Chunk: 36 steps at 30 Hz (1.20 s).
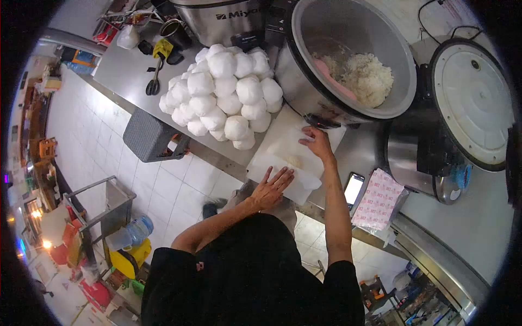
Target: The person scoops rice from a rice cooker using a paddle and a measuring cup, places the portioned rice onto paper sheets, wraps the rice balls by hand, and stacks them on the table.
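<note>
My left hand (pixel 273 188) lies with its fingers spread on the near edge of a thin white paper sheet (pixel 302 182). Above it, my right hand (pixel 318 144) has its fingers loosely bent over the white papers (pixel 283 130), with a gap between thumb and fingertips. A small pale yellowish patch (pixel 295 161) shows on the sheet between the hands; I cannot tell what it is. To the left rises a big pile of round white paper-wrapped bundles (pixel 223 89). Beyond my right hand stands an uncovered cooker (pixel 304 81) with cooked rice (pixel 372 79) and a pink paddle (pixel 331 80) inside.
A second steel cooker (pixel 217 24) stands behind the pile. Scissors (pixel 154 82) lie on the steel counter (pixel 122 68) at left. On the right are a phone (pixel 354 189), a pink-patterned packet (pixel 379 200) and a raised cooker lid (pixel 470 100). A grey stool (pixel 149 138) stands below the counter.
</note>
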{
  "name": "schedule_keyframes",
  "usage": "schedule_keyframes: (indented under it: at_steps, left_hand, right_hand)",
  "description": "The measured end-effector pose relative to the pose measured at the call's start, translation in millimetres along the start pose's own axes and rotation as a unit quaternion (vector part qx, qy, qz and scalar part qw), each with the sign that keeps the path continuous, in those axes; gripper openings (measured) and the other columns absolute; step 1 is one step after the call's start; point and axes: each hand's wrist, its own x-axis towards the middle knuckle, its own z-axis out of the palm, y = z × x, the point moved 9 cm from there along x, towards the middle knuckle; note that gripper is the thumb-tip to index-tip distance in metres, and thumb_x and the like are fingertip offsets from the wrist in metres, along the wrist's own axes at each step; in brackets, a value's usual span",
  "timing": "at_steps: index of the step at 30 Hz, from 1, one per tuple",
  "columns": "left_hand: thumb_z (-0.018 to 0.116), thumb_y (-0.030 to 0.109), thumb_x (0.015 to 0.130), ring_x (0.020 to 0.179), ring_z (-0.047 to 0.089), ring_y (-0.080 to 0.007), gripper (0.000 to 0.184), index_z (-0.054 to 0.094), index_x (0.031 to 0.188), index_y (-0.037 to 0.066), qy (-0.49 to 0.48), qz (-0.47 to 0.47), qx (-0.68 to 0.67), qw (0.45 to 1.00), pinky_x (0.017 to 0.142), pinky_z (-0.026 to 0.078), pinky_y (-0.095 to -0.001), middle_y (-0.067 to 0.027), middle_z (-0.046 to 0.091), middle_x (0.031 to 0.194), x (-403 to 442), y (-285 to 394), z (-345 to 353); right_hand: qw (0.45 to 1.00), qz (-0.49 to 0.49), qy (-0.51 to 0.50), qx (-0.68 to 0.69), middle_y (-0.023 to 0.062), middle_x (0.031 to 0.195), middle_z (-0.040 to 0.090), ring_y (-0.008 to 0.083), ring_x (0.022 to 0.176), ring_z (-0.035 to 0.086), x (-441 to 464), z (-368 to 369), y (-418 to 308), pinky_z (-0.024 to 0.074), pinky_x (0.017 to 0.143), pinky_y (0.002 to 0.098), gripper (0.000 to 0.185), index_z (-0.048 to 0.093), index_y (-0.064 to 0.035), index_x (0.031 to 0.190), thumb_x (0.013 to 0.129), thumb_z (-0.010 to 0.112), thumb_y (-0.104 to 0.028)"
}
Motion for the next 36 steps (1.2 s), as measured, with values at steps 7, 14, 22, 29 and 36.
schedule_keyframes:
  at_steps: [7, 14, 22, 29, 36]
  left_hand:
    - [0.059, 0.034, 0.085, 0.145, 0.012, -0.023, 0.071, 0.03, 0.146, 0.011, -0.06, 0.001, 0.057, 0.997, 0.115, 0.005, -0.0591, -0.0061, 0.02, 0.156, 5.0, 0.3, -0.4]
    - [0.062, 0.018, 0.079, 0.138, 0.03, -0.025, 0.055, 0.048, 0.132, 0.009, -0.026, 0.041, -0.002, 0.999, 0.112, 0.018, -0.0576, -0.0106, 0.045, 0.139, -11.4, -11.4, 16.8]
    - [0.057, -0.011, 0.071, 0.1, 0.058, -0.0359, 0.045, 0.06, 0.114, 0.002, 0.249, -0.066, -0.256, 0.932, 0.088, 0.045, -0.0435, -0.0142, 0.062, 0.107, 54.5, -69.8, -113.6]
    - [0.057, -0.01, 0.073, 0.083, 0.059, -0.0333, 0.044, 0.057, 0.116, 0.003, 0.306, -0.148, -0.16, 0.927, 0.074, 0.048, -0.0413, -0.0142, 0.062, 0.094, 14.7, -107.9, -122.9]
    - [0.056, -0.006, 0.08, 0.082, 0.057, -0.0392, 0.026, 0.051, 0.105, 0.0, 0.195, -0.132, -0.35, 0.907, 0.071, 0.047, -0.0449, -0.017, 0.058, 0.091, 28.9, -30.9, -64.4]
  right_hand:
    - [0.991, -0.091, -0.012, -0.093, 0.0082, 0.075, 0.063, 0.0241, 0.075, 0.062, -70.0, -5.9, -85.5, 0.0502, 0.064, 0.0324, 0.009, 0.069, -0.0036, 0.08, 0.071, 0.072, -0.003]
    - [0.972, -0.152, 0.162, -0.069, 0.0089, 0.081, 0.06, 0.0276, 0.078, 0.06, -167.3, 40.0, -76.9, 0.0508, 0.067, 0.0364, 0.021, 0.069, -0.0036, 0.081, 0.063, 0.067, 0.007]
    - [0.969, -0.141, 0.192, -0.068, 0.0078, 0.086, 0.062, 0.0268, 0.08, 0.06, -170.7, 40.9, -72.3, 0.0514, 0.068, 0.0361, 0.026, 0.07, -0.0053, 0.086, 0.065, 0.064, 0.009]
    - [0.974, -0.123, 0.184, -0.054, 0.0075, 0.083, 0.061, 0.0261, 0.079, 0.06, -171.9, 38.8, -68.5, 0.0511, 0.067, 0.0361, 0.028, 0.069, -0.0063, 0.086, 0.063, 0.066, 0.009]
    - [0.962, -0.119, 0.239, -0.054, 0.0081, 0.082, 0.063, 0.025, 0.078, 0.061, -174.4, 35.7, -62.6, 0.0515, 0.066, 0.034, 0.018, 0.067, -0.0065, 0.085, 0.07, 0.064, 0.004]
